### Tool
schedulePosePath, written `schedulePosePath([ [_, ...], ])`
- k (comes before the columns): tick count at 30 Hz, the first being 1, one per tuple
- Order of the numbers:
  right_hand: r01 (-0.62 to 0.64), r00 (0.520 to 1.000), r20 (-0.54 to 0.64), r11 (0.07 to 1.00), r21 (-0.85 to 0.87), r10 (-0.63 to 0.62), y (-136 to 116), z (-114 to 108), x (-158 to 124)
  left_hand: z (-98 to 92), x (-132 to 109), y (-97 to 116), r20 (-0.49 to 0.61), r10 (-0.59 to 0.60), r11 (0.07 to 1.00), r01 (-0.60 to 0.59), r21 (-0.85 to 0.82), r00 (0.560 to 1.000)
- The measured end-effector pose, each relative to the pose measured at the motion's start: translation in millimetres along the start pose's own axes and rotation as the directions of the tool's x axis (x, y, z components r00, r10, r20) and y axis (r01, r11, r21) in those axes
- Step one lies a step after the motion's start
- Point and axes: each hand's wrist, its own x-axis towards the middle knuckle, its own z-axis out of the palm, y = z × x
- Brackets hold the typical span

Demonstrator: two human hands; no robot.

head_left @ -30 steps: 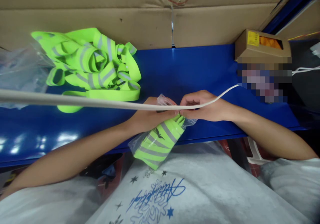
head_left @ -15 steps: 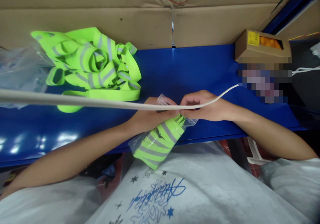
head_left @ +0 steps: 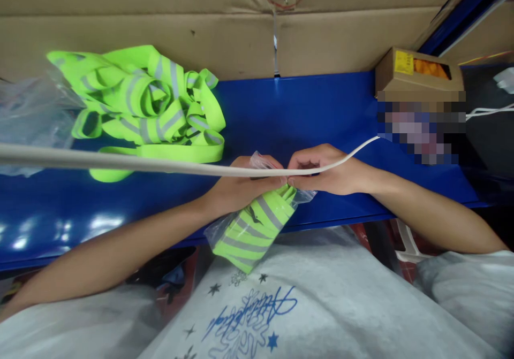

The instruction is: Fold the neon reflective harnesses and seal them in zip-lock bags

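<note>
Between my hands, at the table's front edge, is a clear plastic bag (head_left: 219,229) with folded neon-yellow reflective straps (head_left: 257,230) inside. My left hand (head_left: 241,185) is closed on the bag's upper end, thumb lying along the top. My right hand (head_left: 321,172) pinches the same end from the other side, its fingertips meeting the left thumb. The bag hangs tilted down toward the shirt. A white cable (head_left: 120,161) crosses in front of the camera and covers part of both hands.
A tangled heap of neon-yellow reflective strap (head_left: 160,107) lies on the blue table (head_left: 281,113) at left, beside clear plastic bags (head_left: 32,118). At the back right stands a cardboard box (head_left: 417,83) with orange contents; a pixelated patch hides what is before it. Cardboard (head_left: 341,38) lines the back.
The view has shifted very slightly. Both hands keep the same hold on the bag, and nothing else has visibly moved.
</note>
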Motion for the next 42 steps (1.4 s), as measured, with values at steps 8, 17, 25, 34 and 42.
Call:
schedulePosePath([
  [8,-0.080,0.996,-0.042,0.993,0.082,0.083,5,0,4,0.9,3,-3,-0.094,-0.038,0.999,0.036,-0.015,0.995],
  [17,-0.074,0.995,-0.063,0.991,0.108,0.081,9,2,6,2.0,2,-4,-0.150,-0.035,0.996,0.023,-0.084,0.988],
  [25,0.043,0.995,-0.092,0.999,0.021,-0.041,9,4,5,4.0,2,-10,-0.129,-0.080,0.963,0.043,-0.268,0.988],
  [34,-0.065,0.994,-0.083,0.988,0.137,0.077,11,2,6,2.8,4,0,-0.174,-0.081,0.981,0.047,-0.188,0.982],
  [42,-0.002,0.988,-0.151,0.986,0.164,0.027,18,14,9,3.4,2,4,-0.226,-0.111,0.975,0.062,-0.213,0.968],
])
